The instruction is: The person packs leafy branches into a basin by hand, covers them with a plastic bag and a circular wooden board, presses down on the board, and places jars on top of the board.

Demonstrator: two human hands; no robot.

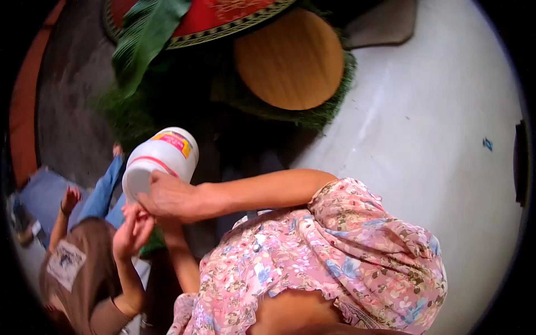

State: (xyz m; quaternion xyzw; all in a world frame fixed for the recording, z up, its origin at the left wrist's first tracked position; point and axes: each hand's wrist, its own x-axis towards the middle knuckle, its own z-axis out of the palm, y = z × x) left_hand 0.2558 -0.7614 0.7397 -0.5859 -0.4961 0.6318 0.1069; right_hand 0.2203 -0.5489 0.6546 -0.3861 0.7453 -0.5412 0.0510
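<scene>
A white plastic tub (184,163) with a yellow and pink label and a red band is tilted at centre left, its pale round end facing down and left. My right hand (170,196) reaches across my body and is closed on that end, fingers bent at the rim. My left forearm (181,254) rises from below toward the same spot. Its hand is hidden behind my right hand, so its fingers cannot be made out. A co-worker's raised hand (133,230) is just below the tub, beside my right hand, with fingers partly bent.
The co-worker in a brown shirt (92,273) is at lower left, another hand (70,200) raised. A red round table (209,19) with a patterned edge, a large green leaf (145,42) and a round wooden stool top (290,61) are ahead. Grey floor (424,139) extends right.
</scene>
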